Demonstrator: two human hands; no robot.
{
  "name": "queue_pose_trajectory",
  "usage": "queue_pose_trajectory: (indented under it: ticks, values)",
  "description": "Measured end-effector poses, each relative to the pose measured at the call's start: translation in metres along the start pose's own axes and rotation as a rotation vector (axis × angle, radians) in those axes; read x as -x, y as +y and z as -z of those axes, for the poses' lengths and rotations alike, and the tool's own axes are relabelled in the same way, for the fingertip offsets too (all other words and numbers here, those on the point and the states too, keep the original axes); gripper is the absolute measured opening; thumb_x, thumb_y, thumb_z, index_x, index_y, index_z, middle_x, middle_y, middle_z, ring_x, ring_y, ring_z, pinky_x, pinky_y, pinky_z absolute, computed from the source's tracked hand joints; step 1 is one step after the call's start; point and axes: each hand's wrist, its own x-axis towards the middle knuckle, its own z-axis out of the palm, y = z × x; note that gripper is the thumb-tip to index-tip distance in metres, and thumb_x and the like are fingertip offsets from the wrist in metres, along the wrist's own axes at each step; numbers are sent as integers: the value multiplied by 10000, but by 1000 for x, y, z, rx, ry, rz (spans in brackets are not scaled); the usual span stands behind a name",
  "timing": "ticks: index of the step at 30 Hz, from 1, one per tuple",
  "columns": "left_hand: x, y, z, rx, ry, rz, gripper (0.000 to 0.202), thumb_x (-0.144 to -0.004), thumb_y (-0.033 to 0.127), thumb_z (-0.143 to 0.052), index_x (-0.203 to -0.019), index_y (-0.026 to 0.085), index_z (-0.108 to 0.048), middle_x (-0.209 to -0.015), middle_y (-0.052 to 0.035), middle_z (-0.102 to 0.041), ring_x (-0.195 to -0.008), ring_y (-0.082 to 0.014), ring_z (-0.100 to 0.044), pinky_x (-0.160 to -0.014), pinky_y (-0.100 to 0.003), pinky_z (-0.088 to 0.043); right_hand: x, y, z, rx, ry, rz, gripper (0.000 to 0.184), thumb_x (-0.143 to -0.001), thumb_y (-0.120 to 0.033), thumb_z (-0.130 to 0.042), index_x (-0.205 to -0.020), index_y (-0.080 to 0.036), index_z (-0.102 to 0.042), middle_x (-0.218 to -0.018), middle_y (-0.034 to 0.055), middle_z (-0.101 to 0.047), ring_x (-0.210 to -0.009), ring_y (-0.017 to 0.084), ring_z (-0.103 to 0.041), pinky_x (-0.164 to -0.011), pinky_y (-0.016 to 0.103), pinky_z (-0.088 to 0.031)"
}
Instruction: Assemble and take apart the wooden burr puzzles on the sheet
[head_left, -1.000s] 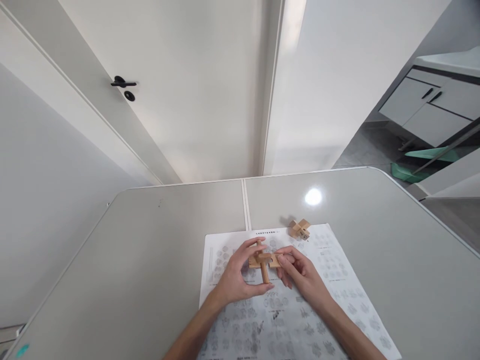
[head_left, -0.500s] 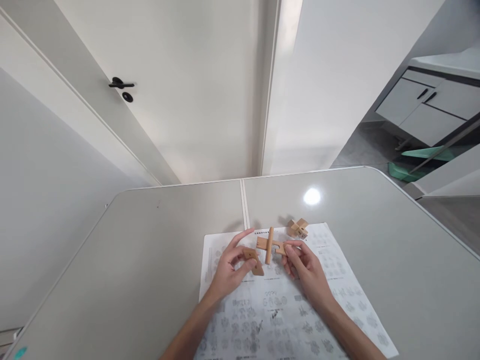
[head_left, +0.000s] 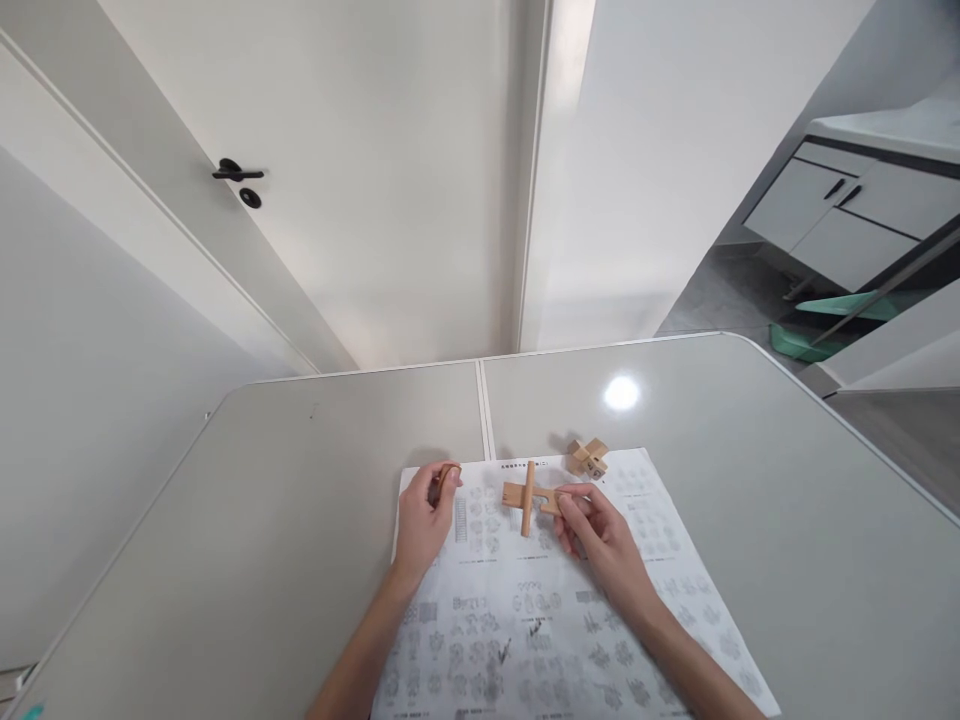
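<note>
My right hand [head_left: 592, 530] pinches the right end of a notched flat wooden puzzle piece [head_left: 514, 493]. A round wooden rod [head_left: 528, 500] crosses that piece, standing out on both sides of it. Off to the left, my left hand [head_left: 426, 510] is closed around another wooden puzzle piece [head_left: 448, 474]; only its edge shows between thumb and fingers. Beyond my right hand sits a small cross-shaped wooden block assembly [head_left: 588, 457] with dark markings on one end. A printed sheet of diagrams [head_left: 540, 640] lies under both hands.
The grey table [head_left: 300, 520] has a pale seam [head_left: 485, 410] running away from me and a bright light reflection at the back. Behind it stand a white door with a black handle [head_left: 238, 172] and a white wall. A cabinet [head_left: 840, 200] is at far right.
My left hand has moved left, away from the rod and notched piece, turning its wooden piece edge-on. My right hand keeps its grip, nearly still. The view has shifted slightly.
</note>
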Motion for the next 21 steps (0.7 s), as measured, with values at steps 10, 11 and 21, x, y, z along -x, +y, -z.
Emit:
queue_pose_trajectory:
  ticks: [10,11,21]
  values:
    - [0,-12,-7,-189,60,-78,194,-1031,366,-591,-1088,249,-734,-1287,-110,-606,-1229,-294,-552,-1001,-470,-554,2,19,1,124,-110,61,387,-1023,-606,-597,-1091,-225,-604,-722,1,-646,-592,166,-547,-572,297,-432]
    - [1,-14,-7,-197,66,-76,186,-1029,361,-596,-1094,252,-732,-1299,-111,-598,-1243,-299,-543,-996,-471,-557,2,21,1,141,-115,66,388,-1026,-604,-592,-1100,-224,-601,-724,2,-647,-595,169,-552,-574,299,-435]
    - [-1,-19,-3,-266,55,-126,196,-1047,321,-565,-1168,241,-696,-1298,-109,-617,-1266,-304,-550,-1107,-538,-469,2,20,6,225,-145,82,388,-1023,-611,-581,-1100,-234,-624,-717,16,-654,-600,196,-574,-576,322,-465]
